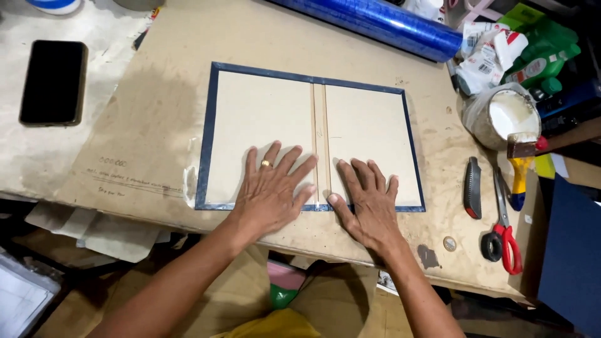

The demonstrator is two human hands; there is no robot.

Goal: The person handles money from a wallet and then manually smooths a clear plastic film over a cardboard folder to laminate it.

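cover (263, 112) tan, blue-edged | roll (375, 22) blue | scissors (504, 241) red-handled

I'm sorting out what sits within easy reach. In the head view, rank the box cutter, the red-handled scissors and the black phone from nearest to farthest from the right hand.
1. Box cutter: just right of the right hand.
2. Red-handled scissors: farther right, near the board's edge.
3. Black phone: far left, beyond the left hand.

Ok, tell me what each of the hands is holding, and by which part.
Nothing is gripped. The left hand and right hand lie flat, fingers spread, pressing on the blue-edged book cover, either side of its spine strip near the bottom edge.
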